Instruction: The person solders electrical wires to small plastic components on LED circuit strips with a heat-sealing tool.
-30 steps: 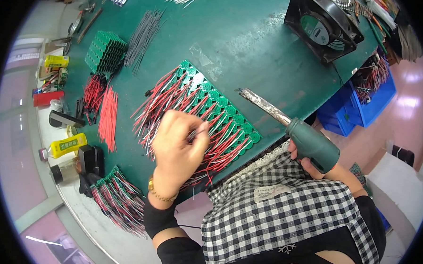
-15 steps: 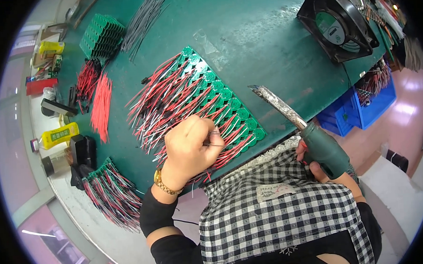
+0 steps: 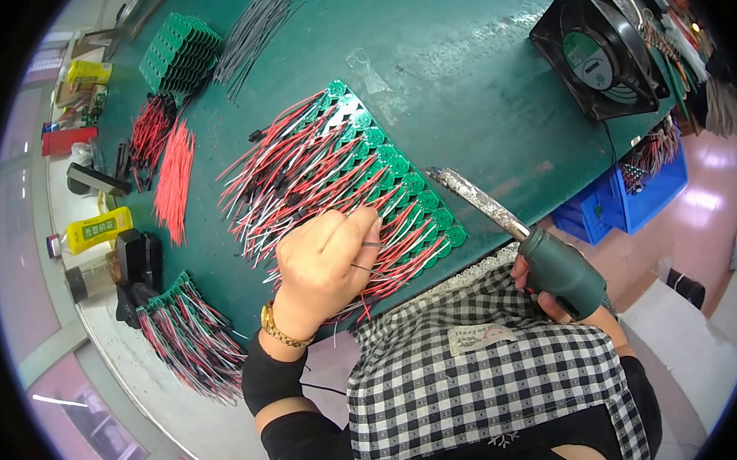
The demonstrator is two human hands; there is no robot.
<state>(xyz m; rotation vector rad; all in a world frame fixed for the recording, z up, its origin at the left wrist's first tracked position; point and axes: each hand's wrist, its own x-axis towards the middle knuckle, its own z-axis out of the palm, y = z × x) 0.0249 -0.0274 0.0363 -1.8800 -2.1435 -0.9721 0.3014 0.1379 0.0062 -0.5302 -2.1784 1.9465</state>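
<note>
My left hand (image 3: 316, 261), with a gold watch at the wrist, is closed in a pinch above a sheet of joined green circuit boards (image 3: 394, 159). Thin dark strands (image 3: 370, 245) stick out from between its fingers; their exact kind is hard to make out. Red, white and black wires (image 3: 288, 180) fan out leftward from the boards and pass partly beneath this hand. Near the table's front edge, my right hand (image 3: 544, 292) grips a heat gun (image 3: 564, 272) by its dark green body. The gun's worn metal nozzle points up and left, beside the sheet's right edge.
Stacked green boards (image 3: 178, 57), grey tubes (image 3: 253, 38) and red tubes (image 3: 175, 185) lie at the left and back. Another wired board bundle (image 3: 193, 344) sits at the near left. A black fan (image 3: 595, 56) stands at the right, above blue bins (image 3: 630, 190).
My left hand has shifted slightly left and down, its pinch still closed, and the dark strands show more clearly. The heat gun stays in my right hand, nearly in place. The view has shifted a little.
</note>
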